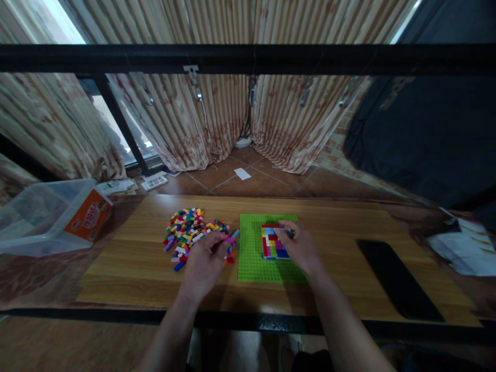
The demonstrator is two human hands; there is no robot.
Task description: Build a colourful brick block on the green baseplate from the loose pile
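A green baseplate (250, 258) lies on the wooden table. On it stands a low, multicoloured build of toy bricks (274, 246), with red, white, blue, yellow and pink pieces. My right hand (301, 247) reaches over the build's right side, thumb and fingers curled together at its upper right corner; what they pinch is hidden. Left of the baseplate spreads a pile of loose toy bricks (186, 225). At the right edge of this pile is my left hand (204, 262), its fingertips closed together at a pink brick (231, 239).
A black flat slab (399, 279) lies on the table's right side. Beyond the left end stands a clear plastic box (42, 217) with an orange label. A black bar (248, 59) crosses above the far side. White plastic bags (463, 245) lie beyond the right end.
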